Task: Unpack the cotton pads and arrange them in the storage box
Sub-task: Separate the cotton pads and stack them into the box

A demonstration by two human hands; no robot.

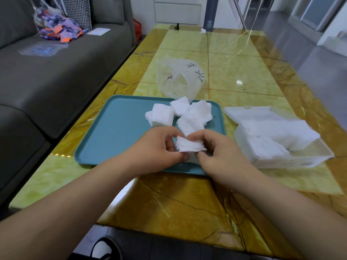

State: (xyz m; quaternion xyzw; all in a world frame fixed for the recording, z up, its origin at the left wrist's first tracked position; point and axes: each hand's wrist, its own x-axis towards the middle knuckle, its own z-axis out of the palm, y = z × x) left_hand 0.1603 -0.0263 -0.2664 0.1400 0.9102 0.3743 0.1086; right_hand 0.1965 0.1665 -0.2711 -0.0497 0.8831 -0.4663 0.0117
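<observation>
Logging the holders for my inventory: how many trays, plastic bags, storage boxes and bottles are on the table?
Teal tray: 1
Clear plastic bag: 1
Clear storage box: 1
Dark bottle: 1
Total: 4

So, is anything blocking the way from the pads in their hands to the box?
Nothing visible. The left hand and right hand hold the stack of pads over the tray; the box stands open to its right, partly filled.
</observation>
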